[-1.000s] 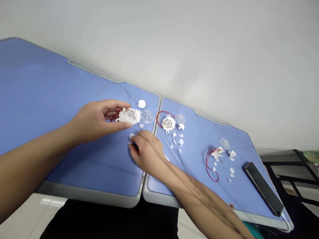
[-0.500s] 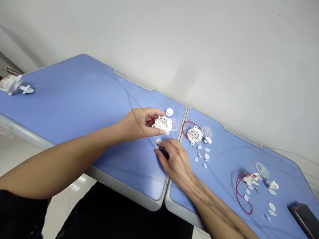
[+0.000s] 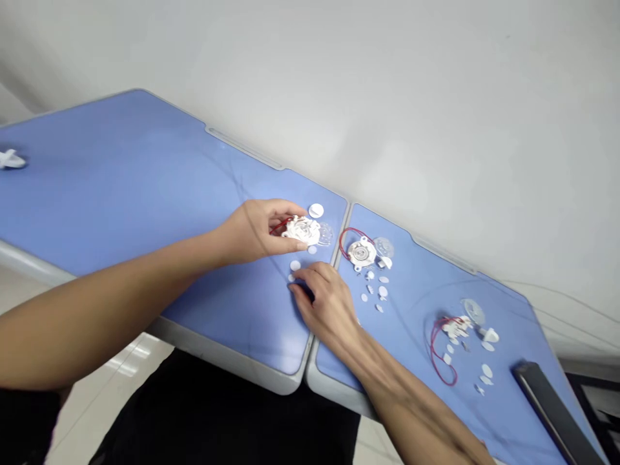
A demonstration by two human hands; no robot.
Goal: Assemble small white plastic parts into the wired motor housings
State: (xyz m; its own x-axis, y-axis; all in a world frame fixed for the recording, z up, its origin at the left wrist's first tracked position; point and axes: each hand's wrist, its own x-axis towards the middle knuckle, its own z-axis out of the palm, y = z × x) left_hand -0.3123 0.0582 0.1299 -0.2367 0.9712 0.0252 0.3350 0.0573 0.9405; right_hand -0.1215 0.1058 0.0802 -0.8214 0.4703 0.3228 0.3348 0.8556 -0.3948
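Note:
My left hand [image 3: 264,227] is closed around the edge of a white plastic housing [image 3: 303,230] with red wires, thumb in front and fingers behind. A clear round disc [image 3: 326,234] lies against its right side. Below it, my right hand [image 3: 325,294] rests on the table with thumb and forefinger drawn together at a small white disc [image 3: 291,278], partly hidden by the fingertips. Just above that lies another white disc [image 3: 295,265]. Behind the housing sits a white knob [image 3: 316,210], and a smaller disc [image 3: 312,250] lies near my left thumb.
Right of the table seam, a second housing [image 3: 361,252] with red wire lies among small white parts. Farther right are a third white part [image 3: 456,328] with red wire, a clear disc [image 3: 473,311] and a long black object [image 3: 557,410]. A white piece [image 3: 10,159] lies far left.
The view has turned to the right, so everything sits farther left and more of the table's right end shows. Both hands keep nearly the same pose over the same parts.

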